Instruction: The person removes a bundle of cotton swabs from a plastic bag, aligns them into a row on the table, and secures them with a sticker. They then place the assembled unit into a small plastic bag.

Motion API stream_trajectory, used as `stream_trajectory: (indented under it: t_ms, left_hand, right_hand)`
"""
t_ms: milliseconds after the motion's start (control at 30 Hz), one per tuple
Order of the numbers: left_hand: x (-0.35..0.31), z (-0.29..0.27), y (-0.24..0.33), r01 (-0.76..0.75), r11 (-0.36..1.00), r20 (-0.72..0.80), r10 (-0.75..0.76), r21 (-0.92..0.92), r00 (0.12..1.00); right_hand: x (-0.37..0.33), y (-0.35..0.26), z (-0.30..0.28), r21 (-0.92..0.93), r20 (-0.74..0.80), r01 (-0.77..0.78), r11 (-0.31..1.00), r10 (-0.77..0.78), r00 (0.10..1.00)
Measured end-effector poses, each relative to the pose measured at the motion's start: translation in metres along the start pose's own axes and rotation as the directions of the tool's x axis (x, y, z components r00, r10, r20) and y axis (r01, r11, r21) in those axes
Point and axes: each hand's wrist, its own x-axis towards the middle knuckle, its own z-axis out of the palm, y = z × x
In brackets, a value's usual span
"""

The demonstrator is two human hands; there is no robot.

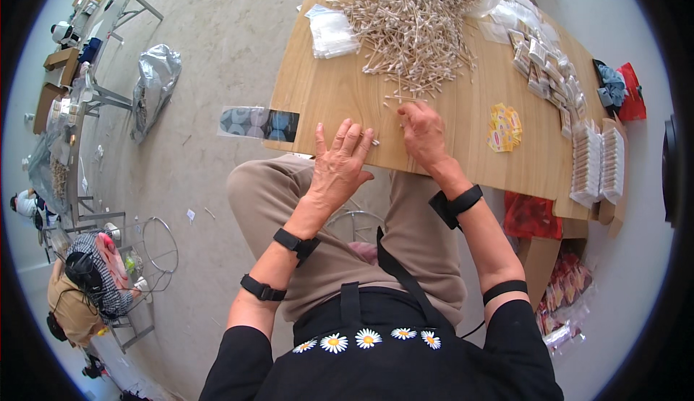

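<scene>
A large heap of cotton swabs (416, 36) with thin wooden-looking sticks covers the far middle of the table. My right hand (423, 133) is closed, with thumb and fingers bent together, at the heap's near edge. A few loose swabs lie just beyond its fingertips; what it pinches is mostly hidden. Near the table's front edge, my left hand (338, 161) is open, palm down, its fingers stretched out. A small white swab tip (374, 141) shows beside its fingers. To the left of the heap lies a stack of clear plastic bags (333, 33).
Yellow printed labels (504, 128) lie right of my right hand. Filled small packs (546, 68) and upright rows of packs (598, 162) line the table's right side. A dark patterned sheet (258, 124) overhangs the left corner. Another person (79, 300) sits at far left.
</scene>
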Motion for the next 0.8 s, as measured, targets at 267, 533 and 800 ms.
stream_trajectory:
  t_ms: [267,533,800]
  left_hand:
    - [-0.001,0.003,0.001,0.025,1.000,-0.015,-0.025,-0.014,1.000]
    - [-0.002,0.000,0.001,0.017,1.000,0.001,-0.017,-0.009,1.000]
    - [-0.002,0.002,0.003,0.015,1.000,-0.005,-0.015,-0.015,1.000]
  right_hand:
    - [-0.004,-0.011,0.001,0.154,0.142,-0.061,0.986,0.039,0.989]
    - [-0.003,0.008,-0.014,-0.064,0.071,0.070,0.996,-0.065,0.995]
    - [-0.005,-0.008,0.010,-0.068,0.134,0.034,0.997,-0.025,0.991]
